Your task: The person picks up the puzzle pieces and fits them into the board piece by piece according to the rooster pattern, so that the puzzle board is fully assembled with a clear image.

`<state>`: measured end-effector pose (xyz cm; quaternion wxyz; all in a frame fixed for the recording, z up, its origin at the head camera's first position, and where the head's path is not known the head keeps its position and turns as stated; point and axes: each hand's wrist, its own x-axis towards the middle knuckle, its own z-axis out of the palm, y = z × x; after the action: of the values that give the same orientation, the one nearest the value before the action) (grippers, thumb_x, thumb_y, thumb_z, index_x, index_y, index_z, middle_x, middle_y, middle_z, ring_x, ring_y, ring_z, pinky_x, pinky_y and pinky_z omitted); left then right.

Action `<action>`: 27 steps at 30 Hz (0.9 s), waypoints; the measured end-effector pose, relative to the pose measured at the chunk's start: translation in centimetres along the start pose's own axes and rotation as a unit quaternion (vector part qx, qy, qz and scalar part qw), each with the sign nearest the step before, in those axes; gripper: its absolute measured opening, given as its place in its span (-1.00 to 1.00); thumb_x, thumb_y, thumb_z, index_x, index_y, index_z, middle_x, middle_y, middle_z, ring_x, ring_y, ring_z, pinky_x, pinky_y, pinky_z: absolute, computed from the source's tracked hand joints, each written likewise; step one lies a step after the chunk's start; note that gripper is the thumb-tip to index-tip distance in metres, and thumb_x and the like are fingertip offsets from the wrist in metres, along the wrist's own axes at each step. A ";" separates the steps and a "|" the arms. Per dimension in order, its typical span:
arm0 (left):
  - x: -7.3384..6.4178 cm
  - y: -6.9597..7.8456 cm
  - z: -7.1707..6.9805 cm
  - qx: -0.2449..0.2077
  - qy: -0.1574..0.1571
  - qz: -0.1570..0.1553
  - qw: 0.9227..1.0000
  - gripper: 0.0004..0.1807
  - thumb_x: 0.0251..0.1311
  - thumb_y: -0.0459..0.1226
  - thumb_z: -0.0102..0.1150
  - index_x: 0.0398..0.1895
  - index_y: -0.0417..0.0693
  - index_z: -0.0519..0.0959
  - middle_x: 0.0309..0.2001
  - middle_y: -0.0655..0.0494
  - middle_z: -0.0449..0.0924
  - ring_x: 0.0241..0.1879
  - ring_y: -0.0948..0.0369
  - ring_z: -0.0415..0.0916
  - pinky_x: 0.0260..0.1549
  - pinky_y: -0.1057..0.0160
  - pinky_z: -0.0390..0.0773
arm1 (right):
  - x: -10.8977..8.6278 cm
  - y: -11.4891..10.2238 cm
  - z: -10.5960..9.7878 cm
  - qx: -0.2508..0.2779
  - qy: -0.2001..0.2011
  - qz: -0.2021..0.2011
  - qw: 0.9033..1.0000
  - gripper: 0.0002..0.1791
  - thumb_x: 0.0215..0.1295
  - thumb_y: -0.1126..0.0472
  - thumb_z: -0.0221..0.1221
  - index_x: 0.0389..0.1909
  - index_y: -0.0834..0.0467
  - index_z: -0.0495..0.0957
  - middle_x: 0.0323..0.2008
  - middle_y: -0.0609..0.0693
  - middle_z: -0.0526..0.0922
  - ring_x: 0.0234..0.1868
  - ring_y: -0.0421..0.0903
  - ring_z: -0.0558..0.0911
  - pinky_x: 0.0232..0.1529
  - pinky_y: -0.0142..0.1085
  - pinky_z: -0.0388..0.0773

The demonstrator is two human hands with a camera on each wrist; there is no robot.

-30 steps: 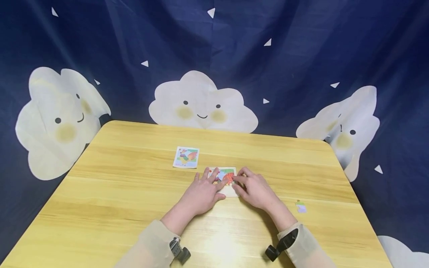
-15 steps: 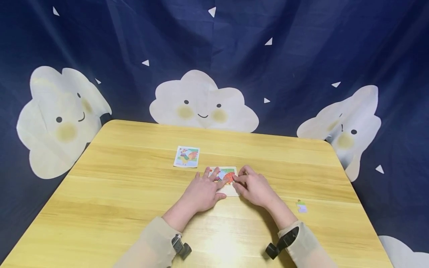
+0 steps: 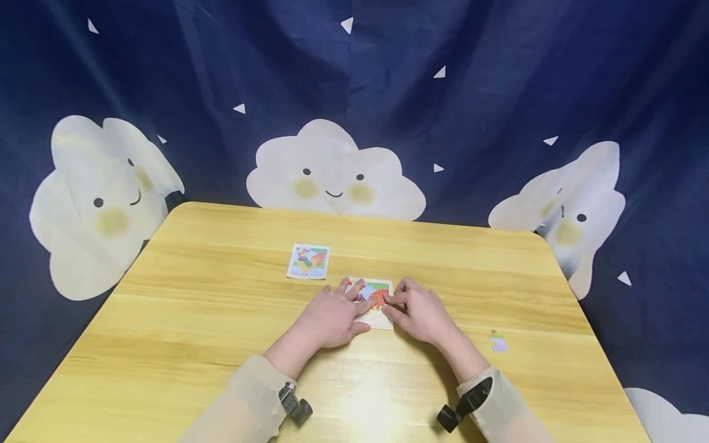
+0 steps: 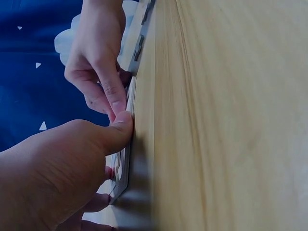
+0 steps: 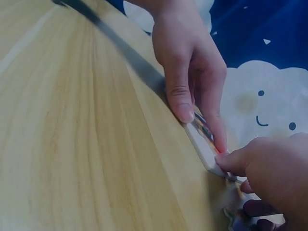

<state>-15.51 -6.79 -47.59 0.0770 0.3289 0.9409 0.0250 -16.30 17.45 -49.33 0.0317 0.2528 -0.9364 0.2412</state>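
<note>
In the head view, a small jigsaw puzzle board (image 3: 379, 319) lies on the table, its upper part filled with a colourful picture with red, blue and green parts. The strip nearest me is bare and pale. My left hand (image 3: 330, 317) rests on the board's left side, fingers spread over the picture and thumb at the near edge. At the right side, my right hand (image 3: 421, 312) has bent fingers and pinches a reddish puzzle piece (image 3: 381, 299), mostly hidden by the fingertips. Both wrist views show the two hands meeting at the thin board (image 4: 129, 103).
Beyond the board to the left lies a square picture card (image 3: 308, 261) with a bird-like figure. A loose green and lavender puzzle piece (image 3: 498, 342) sits right of my right forearm. The wooden table (image 3: 183, 295) ends at a dark blue cloud-patterned curtain (image 3: 388, 74).
Both hands stay at the board with only small finger shifts. The left thumb has slid slightly left, showing a little more of the bare strip. The card and the loose piece stay put.
</note>
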 end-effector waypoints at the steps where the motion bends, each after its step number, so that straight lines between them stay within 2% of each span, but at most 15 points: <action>1: -0.1 0.0 0.0 -0.001 -0.002 -0.003 1.000 -0.31 0.52 0.26 0.00 0.64 0.40 0.30 0.65 -0.02 0.15 0.57 -0.17 0.16 0.34 -0.29 0.39 | 0.1 -0.1 0.0 0.004 -0.003 0.006 1.000 -0.65 0.36 0.03 0.43 0.07 0.12 0.81 -0.25 -0.19 0.50 -0.46 -0.28 0.41 -0.41 -0.25 0.39; 8: -0.5 -0.2 0.3 -0.035 -0.001 -0.008 0.999 -0.29 0.53 0.24 0.00 0.67 0.37 0.24 0.67 -0.01 0.08 0.60 -0.17 0.08 0.40 -0.32 0.29 | 0.0 0.1 0.4 0.014 -0.017 0.023 1.000 -0.63 0.38 -0.01 0.42 0.10 0.08 0.80 -0.26 -0.22 0.47 -0.44 -0.26 0.41 -0.31 -0.21 0.37; 12: -1.0 -0.9 0.8 -0.072 0.012 -0.001 0.997 -0.25 0.54 0.22 0.03 0.70 0.31 0.19 0.69 -0.02 -0.01 0.62 -0.16 0.00 0.45 -0.30 0.21 | 0.0 0.3 0.5 0.019 -0.007 0.022 1.000 -0.62 0.38 -0.02 0.42 0.09 0.10 0.81 -0.25 -0.20 0.48 -0.44 -0.25 0.42 -0.32 -0.23 0.39; 16: -1.8 -1.6 0.9 -0.101 0.031 0.006 0.994 -0.26 0.54 0.17 0.08 0.68 0.19 0.25 0.68 -0.07 0.00 0.62 -0.15 0.00 0.46 -0.29 0.19 | -0.2 0.7 0.4 0.023 0.002 0.016 1.000 -0.61 0.38 -0.02 0.43 0.08 0.13 0.81 -0.25 -0.19 0.49 -0.46 -0.25 0.41 -0.37 -0.29 0.41; 23: -2.9 -2.6 0.9 -0.116 0.040 -0.003 0.992 -0.30 0.57 0.14 0.05 0.62 0.04 0.35 0.65 -0.09 0.09 0.61 -0.15 0.05 0.48 -0.25 0.18 | -0.5 0.9 0.2 0.022 0.012 0.001 1.000 -0.62 0.38 -0.01 0.43 0.07 0.14 0.81 -0.25 -0.17 0.51 -0.46 -0.27 0.41 -0.38 -0.31 0.42; 27: -3.1 -2.7 0.9 -0.113 0.038 -0.006 0.993 -0.29 0.57 0.15 0.04 0.63 0.04 0.34 0.65 -0.09 0.08 0.61 -0.15 0.05 0.48 -0.25 0.17 | -0.6 0.7 -0.3 0.043 0.001 -0.008 0.999 -0.58 0.43 0.00 0.39 0.17 0.15 0.77 -0.19 -0.12 0.54 -0.45 -0.27 0.42 -0.38 -0.31 0.43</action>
<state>-14.65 -10.84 -48.31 0.0779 0.3117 0.9361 0.1430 -16.11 18.40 -49.49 0.0242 0.2615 -0.9230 0.2812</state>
